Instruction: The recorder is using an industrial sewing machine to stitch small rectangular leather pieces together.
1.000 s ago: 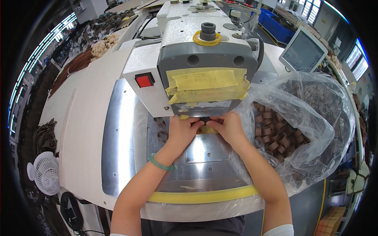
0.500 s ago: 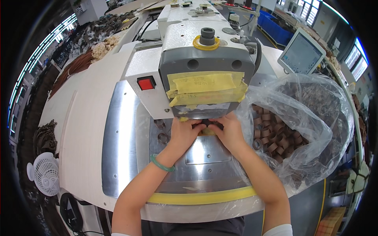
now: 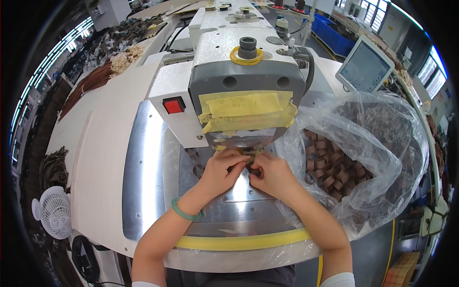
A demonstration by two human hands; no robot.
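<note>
Beneath the head of a white and grey industrial sewing machine (image 3: pixel 246 79), my two hands meet over the metal work plate (image 3: pixel 239 190). My left hand (image 3: pixel 221 173), with a green bangle (image 3: pixel 185 210) on its wrist, is closed with thumb and forefinger pinched together. My right hand (image 3: pixel 275 176) is closed too, its fingers curled inward. Between the fingertips is a small dark brown band (image 3: pixel 250 163), mostly hidden by my fingers. Left of my left hand, loose brown loops (image 3: pixel 198 170) lie on the plate.
A clear plastic bag (image 3: pixel 389 158) full of brown fabric loops (image 3: pixel 330 165) lies open at the right. Behind it stands a touch screen (image 3: pixel 366 64). A red switch (image 3: pixel 173 105) sits on the machine's left side. A white fan (image 3: pixel 56 212) is at the far left.
Both hands have drawn back from under the machine head toward me, bringing the dark brown band with them. My view has shifted slightly.
</note>
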